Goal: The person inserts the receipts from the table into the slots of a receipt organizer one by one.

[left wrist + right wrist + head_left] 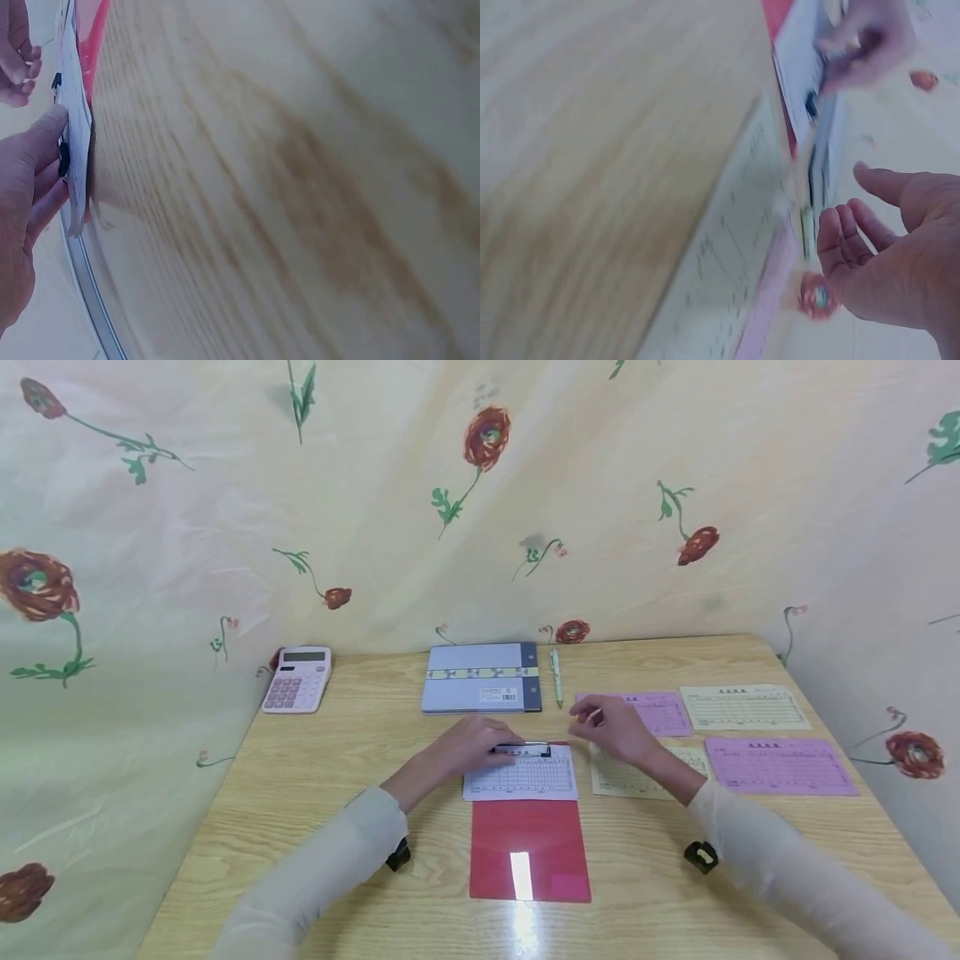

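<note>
A red clipboard (pixel 517 852) lies on the table in the head view, with printed white forms (pixel 525 781) under the metal clip (pixel 546 750) at its far edge. My left hand (pixel 474 745) grips that top edge at the clip's left side. In the left wrist view its thumb lies by the paper and the other fingers reach around the black-ended clip (pixel 64 160). To the right, my right hand (pixel 617 728) hovers over a yellow form (pixel 637 781), partly covering it. Its fingers bend loosely with nothing between them, as the right wrist view also shows.
Beyond the clipboard lies a blue-grey notebook (pixel 465 670), with a pen (pixel 556 678) beside it. A pink calculator (pixel 297 681) sits at the far left. On the right are two purple forms (pixel 780 767) and another yellow form (pixel 742 707). Flowered cloth (pixel 405 485) hangs behind the table.
</note>
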Available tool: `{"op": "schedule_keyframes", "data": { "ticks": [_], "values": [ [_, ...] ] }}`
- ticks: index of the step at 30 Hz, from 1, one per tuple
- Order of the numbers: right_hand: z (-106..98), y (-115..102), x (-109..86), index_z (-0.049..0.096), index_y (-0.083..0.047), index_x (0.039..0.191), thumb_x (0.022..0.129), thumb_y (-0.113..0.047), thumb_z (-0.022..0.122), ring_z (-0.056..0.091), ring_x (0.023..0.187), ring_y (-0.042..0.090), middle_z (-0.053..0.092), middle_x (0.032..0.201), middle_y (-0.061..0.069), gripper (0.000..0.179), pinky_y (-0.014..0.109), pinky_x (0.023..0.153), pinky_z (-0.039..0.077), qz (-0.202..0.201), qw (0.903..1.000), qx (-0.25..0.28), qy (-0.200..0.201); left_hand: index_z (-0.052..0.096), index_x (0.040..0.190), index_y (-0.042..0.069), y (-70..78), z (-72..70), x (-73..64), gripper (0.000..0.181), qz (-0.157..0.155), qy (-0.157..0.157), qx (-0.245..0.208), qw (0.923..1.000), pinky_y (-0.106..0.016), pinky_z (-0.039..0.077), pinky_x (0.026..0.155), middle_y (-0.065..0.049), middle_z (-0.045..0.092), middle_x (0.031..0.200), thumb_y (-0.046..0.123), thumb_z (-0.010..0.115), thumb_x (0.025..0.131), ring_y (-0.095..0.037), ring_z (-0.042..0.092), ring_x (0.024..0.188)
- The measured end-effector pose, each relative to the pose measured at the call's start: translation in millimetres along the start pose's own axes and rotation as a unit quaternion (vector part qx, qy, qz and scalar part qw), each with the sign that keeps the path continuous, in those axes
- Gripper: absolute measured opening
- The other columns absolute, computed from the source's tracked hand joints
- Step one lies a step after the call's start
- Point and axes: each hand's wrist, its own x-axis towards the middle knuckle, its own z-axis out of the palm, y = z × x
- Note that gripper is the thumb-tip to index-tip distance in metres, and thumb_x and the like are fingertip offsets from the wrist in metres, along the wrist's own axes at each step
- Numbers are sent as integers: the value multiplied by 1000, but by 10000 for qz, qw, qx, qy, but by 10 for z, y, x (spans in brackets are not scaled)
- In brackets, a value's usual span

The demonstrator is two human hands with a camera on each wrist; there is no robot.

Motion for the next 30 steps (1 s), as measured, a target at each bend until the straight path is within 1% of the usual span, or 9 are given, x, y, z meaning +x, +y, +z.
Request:
{"op": "schedule_keyframes", "data": {
  "ticks": [4,6,9,13,17,22,25,27,30],
  "values": [
    [-235,59,-34,66,4,134,103,-17,72,66,108,34,71,120,20,38,37,85,55,40,9995,217,235,76,131,13,12,10,-27,39,-251,37,-294,9992,-30,51,105,0,76,126,31,80,97,-15,70,120],
    [-350,96,-46,64,3,139,104,-20,71,66,114,37,69,129,23,42,41,90,54,88,9989,311,332,75,134,13,17,14,-39,42,-465,87,-553,9973,-30,49,108,1,75,130,32,80,97,-15,68,124],
    [-517,180,-46,61,0,145,104,-24,71,64,123,41,63,142,24,49,52,99,53,106,9978,521,402,73,137,14,35,8,-54,45,-758,214,-1050,9914,-30,48,109,3,73,134,30,81,96,-14,65,128],
    [-726,326,-33,52,-3,155,105,-31,70,57,133,47,53,154,26,60,61,108,46,158,9966,689,429,71,139,13,46,25,-62,46,-830,346,-1444,9854,-27,48,108,3,72,136,26,81,96,-12,65,128],
    [-897,507,-23,44,-2,160,107,-36,65,50,138,52,47,158,28,65,65,109,43,345,9960,628,537,72,138,13,29,81,-75,44,-861,458,-1548,9831,-26,48,108,2,72,135,25,80,97,-13,65,128],
    [-1034,763,-11,41,0,161,110,-39,59,43,143,53,45,159,30,66,69,111,37,705,9942,483,646,75,134,16,13,146,-103,39,-989,595,-1793,9770,-23,52,99,3,74,130,23,80,96,-11,68,122],
    [-1068,887,-1,44,1,159,110,-38,59,44,142,51,47,157,29,64,66,109,39,869,9928,399,722,76,133,16,9,163,-110,37,-996,660,-1892,9746,-21,54,91,3,76,128,23,81,96,-9,70,117],
    [-1082,952,6,45,1,158,110,-38,58,45,140,50,48,156,29,63,63,107,41,962,9921,344,732,77,132,16,8,168,-113,36,-980,699,-1921,9740,-20,54,86,2,76,126,23,81,96,-7,71,113],
    [-1089,1014,9,47,1,157,110,-37,60,47,139,47,49,156,28,62,48,102,44,1100,9905,358,743,77,131,16,5,176,-112,35,-920,743,-1914,9744,-19,54,81,2,77,125,23,81,97,-5,71,108]
  ]
}}
